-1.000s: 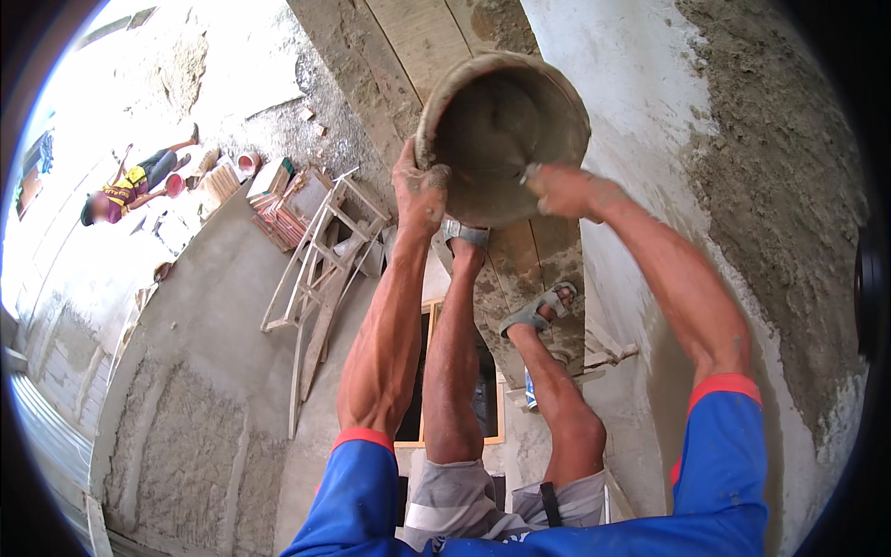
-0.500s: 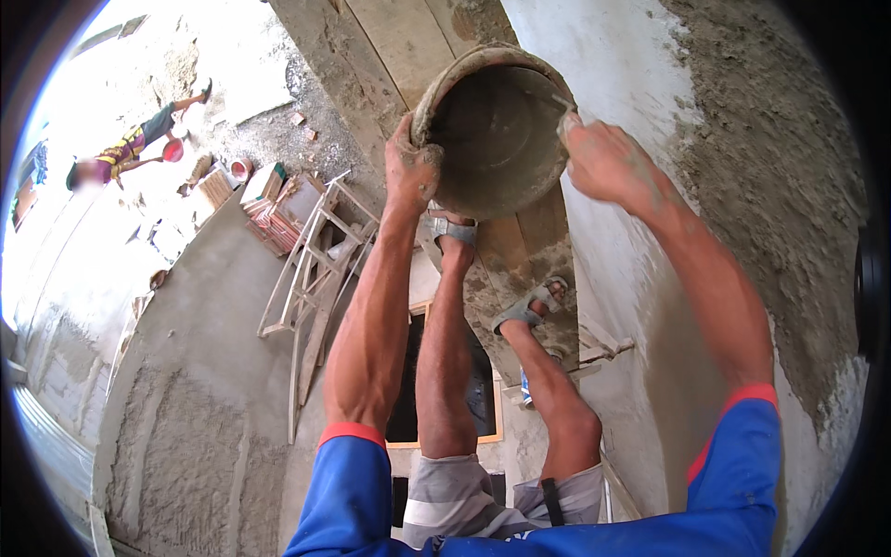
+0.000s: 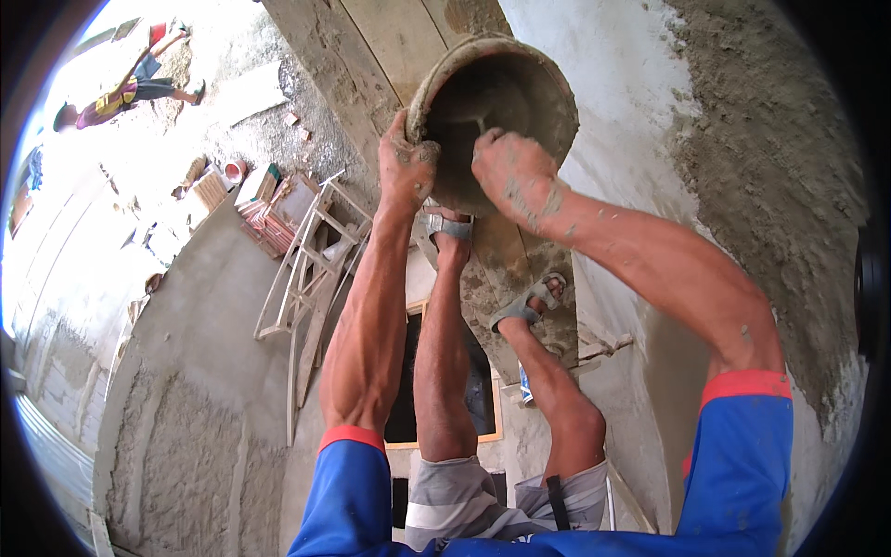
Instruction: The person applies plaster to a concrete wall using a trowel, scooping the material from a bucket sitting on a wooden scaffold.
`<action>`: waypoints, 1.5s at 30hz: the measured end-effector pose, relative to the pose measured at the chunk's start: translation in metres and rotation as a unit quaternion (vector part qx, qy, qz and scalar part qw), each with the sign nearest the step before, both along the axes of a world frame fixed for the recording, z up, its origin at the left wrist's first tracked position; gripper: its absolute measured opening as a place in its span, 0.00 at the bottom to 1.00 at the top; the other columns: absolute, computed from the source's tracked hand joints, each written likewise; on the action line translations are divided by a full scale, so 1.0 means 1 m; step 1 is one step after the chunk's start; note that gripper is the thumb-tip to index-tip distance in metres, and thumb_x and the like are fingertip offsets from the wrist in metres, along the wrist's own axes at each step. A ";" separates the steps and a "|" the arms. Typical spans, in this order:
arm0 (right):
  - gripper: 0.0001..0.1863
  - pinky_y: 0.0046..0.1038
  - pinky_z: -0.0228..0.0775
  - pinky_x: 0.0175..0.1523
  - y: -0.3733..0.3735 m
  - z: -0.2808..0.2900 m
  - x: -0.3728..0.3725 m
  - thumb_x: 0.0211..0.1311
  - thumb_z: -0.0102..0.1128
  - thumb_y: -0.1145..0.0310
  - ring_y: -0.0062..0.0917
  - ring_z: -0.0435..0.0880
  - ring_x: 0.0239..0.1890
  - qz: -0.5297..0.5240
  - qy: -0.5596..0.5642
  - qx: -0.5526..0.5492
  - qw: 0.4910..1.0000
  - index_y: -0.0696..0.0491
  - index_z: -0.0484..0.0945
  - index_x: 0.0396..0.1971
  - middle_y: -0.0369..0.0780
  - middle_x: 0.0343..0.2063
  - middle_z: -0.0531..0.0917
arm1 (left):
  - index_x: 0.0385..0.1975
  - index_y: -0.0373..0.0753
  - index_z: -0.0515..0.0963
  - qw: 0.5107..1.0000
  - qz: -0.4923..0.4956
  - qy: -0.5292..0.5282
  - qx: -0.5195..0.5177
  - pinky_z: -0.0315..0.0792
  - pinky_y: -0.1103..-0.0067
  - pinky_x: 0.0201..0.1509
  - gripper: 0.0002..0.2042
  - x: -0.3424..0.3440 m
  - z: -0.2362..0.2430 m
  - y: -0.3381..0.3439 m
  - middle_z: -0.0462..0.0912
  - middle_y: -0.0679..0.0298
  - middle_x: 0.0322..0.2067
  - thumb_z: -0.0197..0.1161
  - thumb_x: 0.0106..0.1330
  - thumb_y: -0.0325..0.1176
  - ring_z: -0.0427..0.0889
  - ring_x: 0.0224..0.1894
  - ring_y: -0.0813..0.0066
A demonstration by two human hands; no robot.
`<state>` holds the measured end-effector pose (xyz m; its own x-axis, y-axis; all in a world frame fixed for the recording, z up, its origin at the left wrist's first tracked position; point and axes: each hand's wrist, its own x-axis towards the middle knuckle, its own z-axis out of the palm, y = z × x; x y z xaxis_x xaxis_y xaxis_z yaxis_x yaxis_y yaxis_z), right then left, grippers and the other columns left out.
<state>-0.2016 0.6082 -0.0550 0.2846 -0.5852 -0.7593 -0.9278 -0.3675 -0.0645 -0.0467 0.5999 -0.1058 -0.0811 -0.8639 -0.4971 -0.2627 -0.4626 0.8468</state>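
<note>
My left hand point(image 3: 408, 162), caked with mortar, is closed on the left rim of a tilted round bucket point(image 3: 520, 84) coated in grey mortar. My right hand point(image 3: 515, 172) is inside the bucket's mouth, closed on a trowel point(image 3: 482, 123); only its thin metal shank shows, the rest is hidden by my fingers and the dark interior. Below the bucket, my sandalled feet rest on a mortar-splattered wooden plank point(image 3: 487, 274).
A wall point(image 3: 752, 167) with rough grey plaster runs along the right. Lower left stands a wooden trestle point(image 3: 311, 288), beside stacked tiles point(image 3: 274, 218). At upper left, another person point(image 3: 130, 88) is near a red pail point(image 3: 159, 31). A wooden-framed opening point(image 3: 401, 399) shows below.
My right hand with the trowel has moved from the bucket's right side inward and left. The bucket has shifted slightly up. The other person has moved upward in the view, the red pail with them.
</note>
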 end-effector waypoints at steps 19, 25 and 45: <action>0.10 0.32 0.80 0.32 -0.019 0.063 -0.025 0.48 0.63 0.73 0.35 0.85 0.37 0.030 -0.041 -0.019 0.998 0.59 0.81 0.33 0.46 0.33 0.83 | 0.49 0.32 0.74 0.991 0.131 -0.010 0.016 0.67 0.84 0.46 0.23 0.006 -0.006 0.040 0.77 0.67 0.35 0.53 0.49 0.16 0.72 0.38 0.78; 0.13 0.43 0.79 0.22 -0.033 -0.005 -0.021 0.45 0.68 0.74 0.31 0.86 0.39 0.049 0.118 -0.084 0.988 0.55 0.84 0.35 0.39 0.38 0.85 | 0.48 0.31 0.74 0.983 0.176 -0.036 0.030 0.69 0.78 0.48 0.21 -0.030 0.006 0.044 0.78 0.60 0.34 0.53 0.49 0.18 0.74 0.39 0.74; 0.06 0.29 0.69 0.18 -0.013 -0.023 -0.057 0.57 0.56 0.72 0.20 0.73 0.16 -0.504 -0.144 0.531 0.666 0.53 0.68 0.27 0.35 0.19 0.71 | 0.52 0.33 0.72 0.984 0.169 0.005 0.059 0.68 0.84 0.48 0.25 -0.009 0.003 0.054 0.77 0.67 0.39 0.51 0.50 0.16 0.74 0.42 0.78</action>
